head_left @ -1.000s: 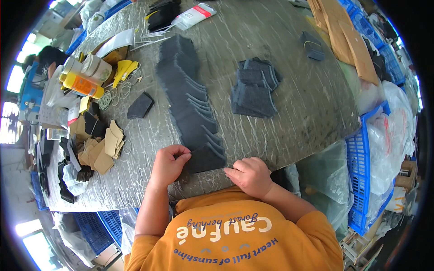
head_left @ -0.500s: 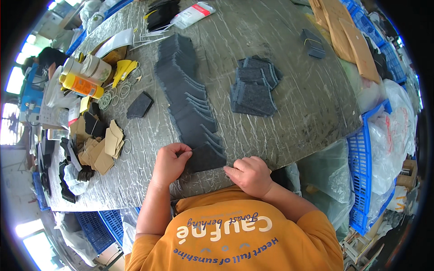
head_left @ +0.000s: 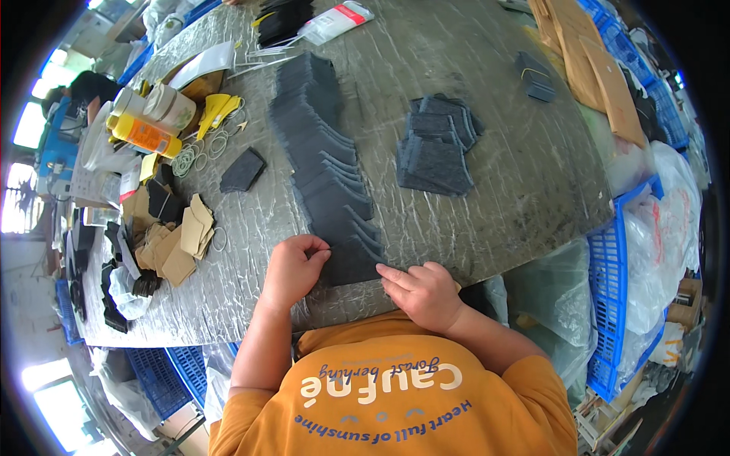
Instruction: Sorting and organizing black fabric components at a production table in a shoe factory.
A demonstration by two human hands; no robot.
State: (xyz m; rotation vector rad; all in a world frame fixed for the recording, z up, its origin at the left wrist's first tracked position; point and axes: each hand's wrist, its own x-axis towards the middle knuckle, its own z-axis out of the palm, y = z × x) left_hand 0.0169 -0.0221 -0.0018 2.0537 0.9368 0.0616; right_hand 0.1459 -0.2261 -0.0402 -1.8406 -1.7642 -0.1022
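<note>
A long overlapping row of dark grey felt-like pieces (head_left: pixel 319 152) runs away from me down the middle of the table. At its near end lies the closest dark fabric piece (head_left: pixel 351 266). My left hand (head_left: pixel 293 267) is closed in a pinch at that piece's left edge, thumb against fingers. On the opposite side my right hand (head_left: pixel 424 295) has its index fingertip on the right edge, with the other fingers curled; its thumb is mostly hidden. To the right of the row sits a loose pile of similar pieces (head_left: pixel 435 148).
At left are a single dark piece (head_left: pixel 243 169), tan card pieces (head_left: pixel 179 247), rubber bands (head_left: pixel 186 159), a yellow bottle (head_left: pixel 144 137) and white jars (head_left: pixel 169 106). A banded dark bundle (head_left: pixel 537 77) lies far right. Blue crates (head_left: pixel 606 304) stand beyond the table's right edge.
My right fingertip has slid slightly away from me along the piece's right edge. The left hand keeps its pinch. The whole view has shifted a little.
</note>
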